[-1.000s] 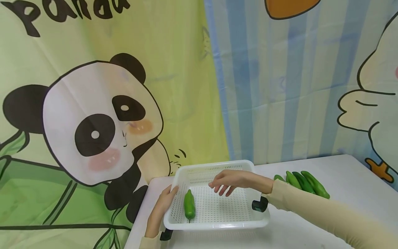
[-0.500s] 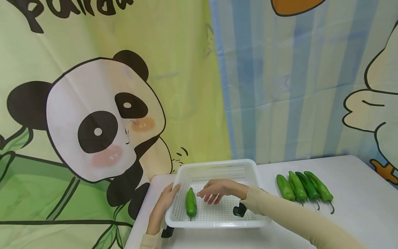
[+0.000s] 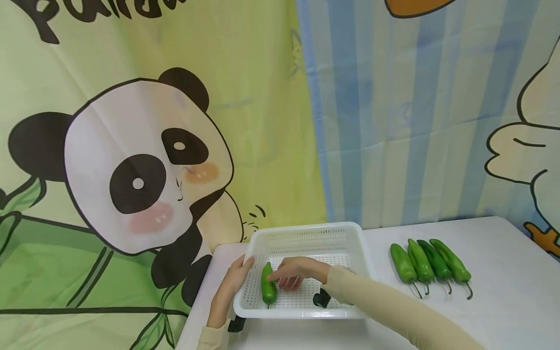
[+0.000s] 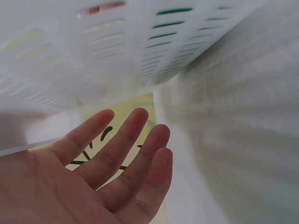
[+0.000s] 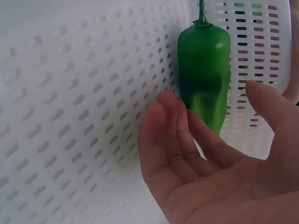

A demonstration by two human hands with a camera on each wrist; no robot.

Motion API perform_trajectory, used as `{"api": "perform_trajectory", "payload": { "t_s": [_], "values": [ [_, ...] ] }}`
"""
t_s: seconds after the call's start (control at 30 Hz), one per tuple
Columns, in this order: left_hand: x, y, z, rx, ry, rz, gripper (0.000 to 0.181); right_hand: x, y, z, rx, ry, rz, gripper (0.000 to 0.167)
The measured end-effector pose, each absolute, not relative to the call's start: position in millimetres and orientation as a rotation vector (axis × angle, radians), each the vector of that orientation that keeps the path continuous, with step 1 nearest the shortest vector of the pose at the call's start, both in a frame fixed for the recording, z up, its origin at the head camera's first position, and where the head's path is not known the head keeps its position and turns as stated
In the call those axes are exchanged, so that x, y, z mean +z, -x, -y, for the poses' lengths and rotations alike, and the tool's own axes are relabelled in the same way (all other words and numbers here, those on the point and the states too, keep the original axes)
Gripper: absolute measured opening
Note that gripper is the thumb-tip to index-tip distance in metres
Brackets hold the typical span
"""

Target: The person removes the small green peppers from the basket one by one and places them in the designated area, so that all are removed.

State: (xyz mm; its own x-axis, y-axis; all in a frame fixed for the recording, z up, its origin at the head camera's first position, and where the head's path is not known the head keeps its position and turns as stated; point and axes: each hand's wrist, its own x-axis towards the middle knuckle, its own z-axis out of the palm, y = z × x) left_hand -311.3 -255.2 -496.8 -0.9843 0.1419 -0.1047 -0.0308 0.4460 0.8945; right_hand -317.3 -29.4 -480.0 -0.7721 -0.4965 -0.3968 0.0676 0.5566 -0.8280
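Observation:
One green pepper [image 3: 268, 291] lies along the left side inside a white perforated basket [image 3: 302, 314]. My right hand [image 3: 295, 272] is down in the basket, just right of this pepper. In the right wrist view its thumb and fingers spread on either side of the pepper [image 5: 204, 56], with a gap at the thumb; whether the fingertips touch it I cannot tell. At the basket's left rim my left hand [image 3: 234, 279] holds on with the thumb over the edge. Seen from the left wrist, that hand's fingers [image 4: 133, 133] extend loosely outside the slotted wall, and the thumb is mostly hidden.
To the right of the basket, several green peppers [image 3: 430, 262] lie side by side on the white table [image 3: 494, 311], stems toward the front. Behind the table hangs a printed curtain [image 3: 271, 121] with a panda.
My right hand has moved left and down inside the basket, from its middle to beside the pepper. The peppers on the table came into fuller view as the sleeve moved away. My left hand stays at the rim.

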Motion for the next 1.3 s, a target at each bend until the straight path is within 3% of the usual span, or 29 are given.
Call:
{"api": "perform_trajectory", "payload": {
  "t_s": [0.7, 1.3],
  "values": [
    [-494, 310, 253, 1.557, -0.097, -2.558, 0.060, -483, 318, 60, -1.240, 0.122, -2.199, 0.038],
    [-494, 310, 253, 1.565, -0.090, -2.539, 0.058, -476, 319, 52, -1.285, 0.164, -2.186, 0.035]
  ]
}}
